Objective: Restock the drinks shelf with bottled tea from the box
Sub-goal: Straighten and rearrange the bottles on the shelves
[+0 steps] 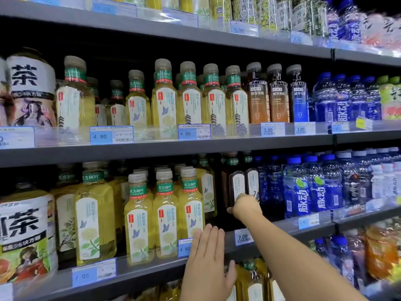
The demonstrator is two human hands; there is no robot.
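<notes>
Left grip (206, 253) flat, fingers straight, holding nothing, at shelf (141, 276) edge. Farther in, right grip (245, 206) curled low round dark tea bottle (237, 183) – upright in its row. Full btl: prob. heavy-ish, stiff, slick label – better held mid-body.

Grey metal shelving (65, 156) fills the view from edge to edge. The top shelf (152, 27), middle shelf (238, 145) and lower shelf (152, 272) each carry a clear plastic strip (65, 135) along the front edge, set with blue-and-white price labels (111, 135). A vertical joint (334, 140) near the right edge splits the shelving into two bays. The recess (112, 48) under the top shelf is dark; the front edges are brightly lit, with glare on the strips.
</notes>
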